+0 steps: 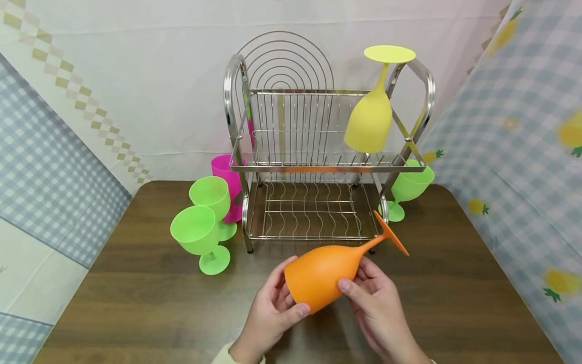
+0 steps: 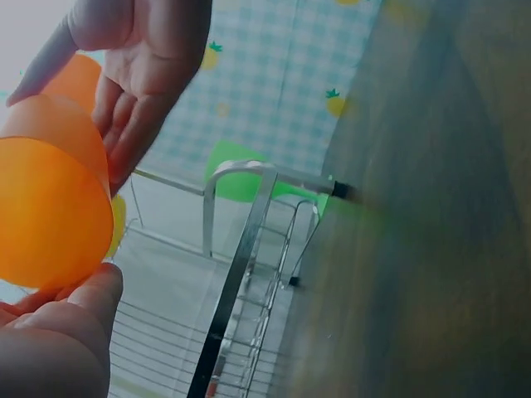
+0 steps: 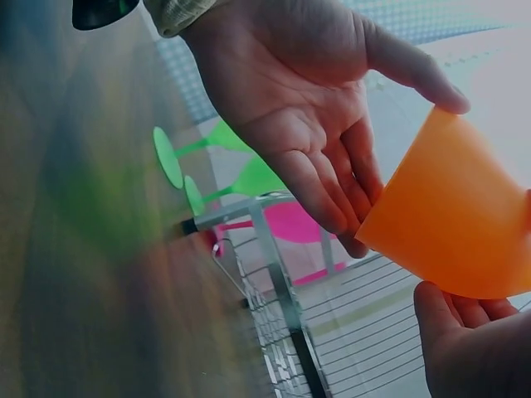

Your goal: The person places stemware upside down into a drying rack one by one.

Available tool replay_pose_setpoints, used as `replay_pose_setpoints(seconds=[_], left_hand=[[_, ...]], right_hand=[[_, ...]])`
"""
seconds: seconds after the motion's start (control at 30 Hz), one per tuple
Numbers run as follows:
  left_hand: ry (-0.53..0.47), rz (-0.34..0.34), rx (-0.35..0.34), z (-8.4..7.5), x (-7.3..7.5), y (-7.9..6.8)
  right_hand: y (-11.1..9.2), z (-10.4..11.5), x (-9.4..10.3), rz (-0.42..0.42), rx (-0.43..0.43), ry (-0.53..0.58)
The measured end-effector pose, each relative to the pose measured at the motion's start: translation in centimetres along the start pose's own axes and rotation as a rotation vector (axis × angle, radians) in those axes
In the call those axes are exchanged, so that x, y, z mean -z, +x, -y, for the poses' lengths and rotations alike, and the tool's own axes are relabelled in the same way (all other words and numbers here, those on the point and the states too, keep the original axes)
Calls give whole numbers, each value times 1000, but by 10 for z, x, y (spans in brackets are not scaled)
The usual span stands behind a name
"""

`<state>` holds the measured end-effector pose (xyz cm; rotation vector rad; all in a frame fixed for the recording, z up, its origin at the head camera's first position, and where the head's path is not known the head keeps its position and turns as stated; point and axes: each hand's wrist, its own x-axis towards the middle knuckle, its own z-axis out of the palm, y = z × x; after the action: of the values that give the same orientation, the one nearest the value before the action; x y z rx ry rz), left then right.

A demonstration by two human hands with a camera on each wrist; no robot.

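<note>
An orange goblet (image 1: 320, 273) lies tilted on its side in the air between both hands, its mouth toward the lower left and its foot toward the upper right. My left hand (image 1: 273, 308) holds it by the rim, thumb on the near side and fingers behind. Around the lower bowl, near the stem, my right hand (image 1: 377, 303) grips it with the thumb in front. The right wrist view shows the orange bowl (image 3: 456, 215) between the two hands. Behind it stands a two-tier metal dish rack (image 1: 313, 169), with a yellow goblet (image 1: 370, 121) upside down at the right of its upper tier.
Left of the rack, two green goblets (image 1: 195, 232) and a magenta goblet (image 1: 225, 169) stand upright on the wooden table (image 1: 136, 293). Another green goblet (image 1: 411, 184) stands behind the rack's right leg. Patterned cloth (image 1: 514, 151) hangs around the table's sides.
</note>
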<state>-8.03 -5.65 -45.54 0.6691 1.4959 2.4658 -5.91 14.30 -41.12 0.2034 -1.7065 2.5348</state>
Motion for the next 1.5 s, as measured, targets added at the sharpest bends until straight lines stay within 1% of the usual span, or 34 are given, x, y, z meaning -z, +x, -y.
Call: replay_pose_setpoints(seconds=[0.07,0.17,0.23,0.33,0.4,0.5,0.6,0.7,0.77,0.8,0.93,1.1,1.2,1.3,1.43,1.5], left_hand=[[13,12,-19,-1,1,2],[32,11,-51,-1,5,4],[55,6,-90,-1,9,5],[123,-39,-134,-3,16,6],[185,-104,-135,-5,21,7],[267,-228,-111,-9,28,10],[305,-343,-87,-12,35,13],[350,-427,-76,-14,42,16],[392,-464,-62,-14,46,18],[415,-476,-54,-14,48,19],[494,-512,-2,-11,56,23],[513,-541,55,-4,66,28],[516,-550,58,-1,70,32],[524,-554,46,1,74,37],[581,-573,27,2,80,43],[622,-590,5,3,83,47]], right_hand=[[0,3,1,-16,18,-21],[1,10,2,-60,49,-45],[2,14,4,-78,81,-31],[4,22,9,-72,146,26],[4,27,12,-56,191,67],[6,38,14,-43,257,86],[6,53,13,-65,311,30],[8,69,12,-78,360,-1],[9,78,12,-58,397,7],[10,82,13,-42,415,26],[14,98,11,1,479,25],[24,114,5,28,543,-20],[31,123,0,25,557,-77],[40,133,-9,12,545,-160],[52,145,-23,-25,477,-281],[58,149,-30,-24,456,-314]])
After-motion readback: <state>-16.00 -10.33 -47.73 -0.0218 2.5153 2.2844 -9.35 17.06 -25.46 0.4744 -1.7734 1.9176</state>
